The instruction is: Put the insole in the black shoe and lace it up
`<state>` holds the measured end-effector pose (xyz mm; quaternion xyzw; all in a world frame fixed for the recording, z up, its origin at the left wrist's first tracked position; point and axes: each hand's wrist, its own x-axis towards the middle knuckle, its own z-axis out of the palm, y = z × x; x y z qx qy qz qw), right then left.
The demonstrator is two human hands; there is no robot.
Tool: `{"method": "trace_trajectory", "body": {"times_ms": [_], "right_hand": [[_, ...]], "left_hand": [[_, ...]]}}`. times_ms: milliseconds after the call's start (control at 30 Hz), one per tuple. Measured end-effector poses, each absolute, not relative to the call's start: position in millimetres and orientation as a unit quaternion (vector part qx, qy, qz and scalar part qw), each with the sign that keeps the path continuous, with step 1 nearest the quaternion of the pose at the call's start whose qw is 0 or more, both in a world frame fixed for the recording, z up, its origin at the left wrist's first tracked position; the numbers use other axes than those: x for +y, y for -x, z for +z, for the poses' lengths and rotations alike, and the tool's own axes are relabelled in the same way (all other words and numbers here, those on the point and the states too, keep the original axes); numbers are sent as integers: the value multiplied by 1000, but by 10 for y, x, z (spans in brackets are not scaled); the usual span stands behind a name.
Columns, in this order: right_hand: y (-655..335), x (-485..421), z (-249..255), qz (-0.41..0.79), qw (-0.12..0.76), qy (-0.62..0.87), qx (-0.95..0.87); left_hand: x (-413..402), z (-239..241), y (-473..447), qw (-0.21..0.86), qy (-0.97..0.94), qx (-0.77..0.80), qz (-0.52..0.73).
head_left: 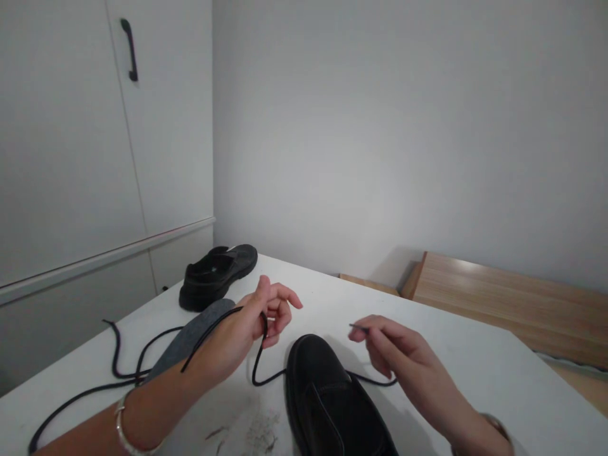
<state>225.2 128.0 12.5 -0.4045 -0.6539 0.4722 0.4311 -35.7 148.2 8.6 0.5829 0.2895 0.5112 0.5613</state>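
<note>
While a pale grey wall [403, 139] fills most of the view, white cabinet doors [61, 145] stand at the left and a white table [494, 367] spreads below. Beyond the table's right edge sits a wood-grain board [503, 288]. On the table, just between the person's two hands, the near black slip-on shoe [316, 380] lies with its toe pointing away; its heel is out of view. Its mate, the far black shoe [216, 275], rests at the table's far left corner, toe to the right.

The right hand [399, 354] pinches a thin dark piece [357, 327] between thumb and forefinger; whether it is a cord end, I cannot tell. The left hand [251, 324] is half curled, thumb raised, with a black cord [256, 370] passing over it and down to the shoe's left side; I cannot tell whether the fingers grip it. A partly hidden grey piece [178, 339] lies under the left forearm, beside loose black cords [116, 354]. A pale bangle [121, 427] circles the left wrist.
</note>
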Motion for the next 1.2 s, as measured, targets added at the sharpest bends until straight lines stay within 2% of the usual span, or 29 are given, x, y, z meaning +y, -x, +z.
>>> {"method": "trace_trajectory", "body": {"times_ms": [133,200,300,367,467,600,667,733,833,900,967,1067,1200], "right_hand": [[-1615,1421,365,476,276,263,-792],[-1364,1551,393,527,182,188,-809],[-1198,1765,367,626,119,159,-754],[-1198,1853,352,665,110,164,-720],[-1208,1836,347,678,127,163,-706],[-1093,1686,331,622,146,131,-758],[-1064,1675,346,645,110,131,-745],[-1116,1729,408,649,88,179,-734],[-1335,1851,579,584,159,277,-747],[-1516,1889,708,547,228,307,-745],[-1679,1859,824,515,260,329,-748],[-1841,1714,950,417,297,365,-778],[-1863,1577,932,295,359,379,-800]], "left_hand": [[1457,-24,374,370,-676,324,549],[1455,-53,423,289,-707,348,544],[1472,-43,500,241,-710,367,550],[1487,-14,538,232,-711,365,554],[1480,39,561,255,-712,340,559],[1403,110,567,263,-722,291,570],[1374,146,583,224,-730,288,578],[1377,179,609,229,-713,314,584],[1435,230,662,371,-620,324,611],[1478,281,703,477,-536,269,643],[1498,351,749,541,-467,199,671],[1472,459,813,577,-411,130,694],[1406,512,833,563,-391,114,719]]}}
